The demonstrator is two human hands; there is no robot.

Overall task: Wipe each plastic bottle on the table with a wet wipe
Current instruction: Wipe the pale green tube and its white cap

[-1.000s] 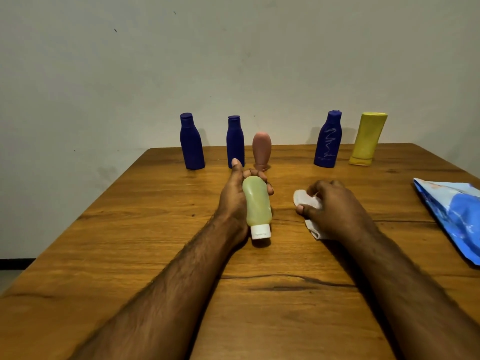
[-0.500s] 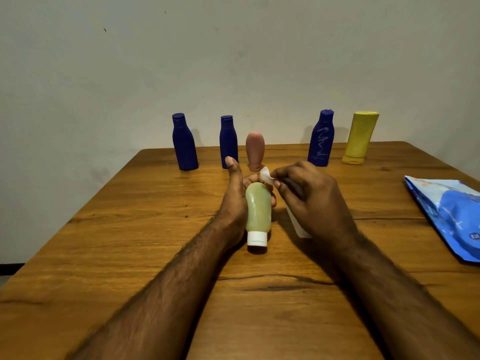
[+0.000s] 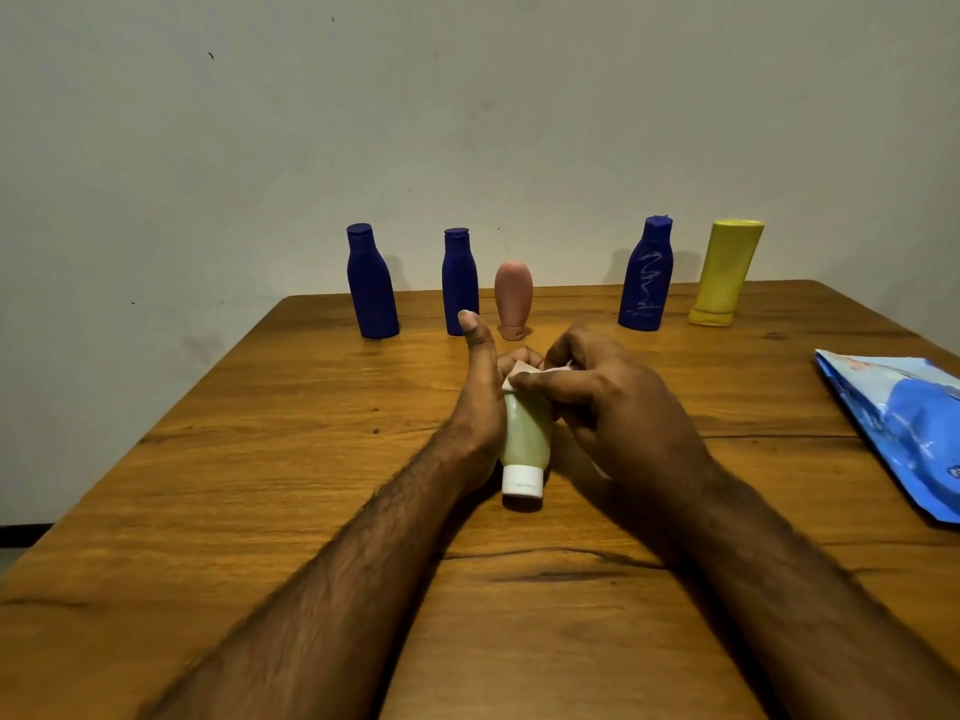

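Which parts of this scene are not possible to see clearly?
Head view only:
- White wet wipe: mostly covered by the right hand.
- Pale green plastic bottle: far end hidden by both hands; left hand covers its side.
- Blue wipe packet: cut off by the right edge.

Green bottle (image 3: 525, 433) under white wipe (image 3: 519, 368)

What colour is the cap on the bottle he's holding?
White cap on the pale green plastic bottle, head view.
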